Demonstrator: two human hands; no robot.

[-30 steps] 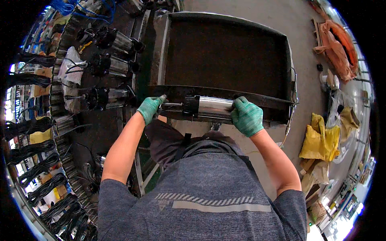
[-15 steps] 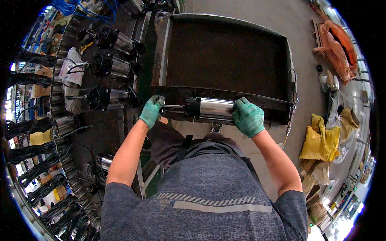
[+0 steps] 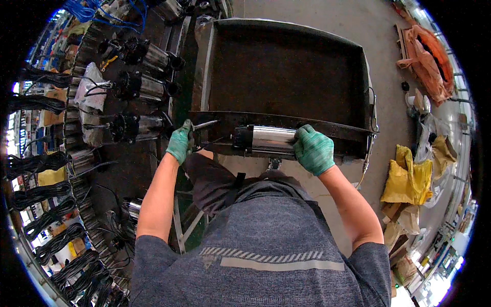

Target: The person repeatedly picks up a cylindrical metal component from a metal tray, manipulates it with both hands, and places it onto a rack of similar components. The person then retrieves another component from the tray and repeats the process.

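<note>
Since the earlier frame, left hand (image 3: 180,143) had slid outward from the motor's end, now closed round a thin metal tool (image 3: 205,124).

Largest first: the dark steel tray (image 3: 286,71) sat ahead of me, its near rim carrying the shiny cylindrical motor (image 3: 266,139) lying crosswise. Right hand (image 3: 313,150), gloved green, was wrapped over the motor's right end. Risk as I judged it: the cylinder could roll off the narrow rim if that grip eased while I levered with the tool. Room: deep tray open beyond; rack of similar motors (image 3: 140,92) crowded close at left; bare floor (image 3: 378,153) to the right.
</note>
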